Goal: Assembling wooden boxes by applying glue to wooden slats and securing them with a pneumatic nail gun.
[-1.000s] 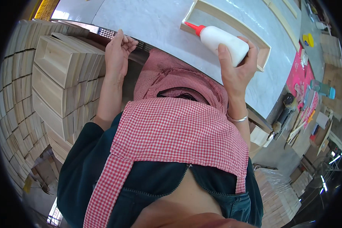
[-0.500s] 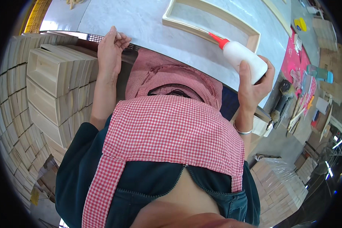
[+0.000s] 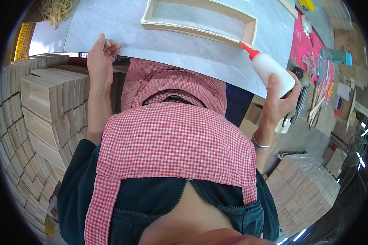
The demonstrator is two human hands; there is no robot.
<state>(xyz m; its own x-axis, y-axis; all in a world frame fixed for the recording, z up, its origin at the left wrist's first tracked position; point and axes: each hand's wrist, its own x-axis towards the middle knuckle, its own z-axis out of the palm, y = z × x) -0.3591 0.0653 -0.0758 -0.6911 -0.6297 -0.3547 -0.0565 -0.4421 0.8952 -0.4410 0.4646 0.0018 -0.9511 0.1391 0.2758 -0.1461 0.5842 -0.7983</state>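
My right hand is wrapped around a white glue bottle with a red pointed nozzle. The nozzle tip is at the near right corner of a shallow rectangular wooden frame; whether it touches the wood I cannot tell. This frame lies on a grey marbled tabletop, and a pale wet-looking line shows along its near side. Over the table's near edge, left of the frame, my left hand is raised with its fingers loosely bent and nothing visible in them.
Stacked wooden trays rise at my left. A heap of beige rubber bands lies at the far left. On the right are a pink sheet, a clear container with a turquoise lid, and a plastic-wrapped wood stack.
The bottle's nozzle has moved right along the frame's near side to its right corner. The whole view has shifted, so the table and frame appear further left. My left hand keeps its pose.
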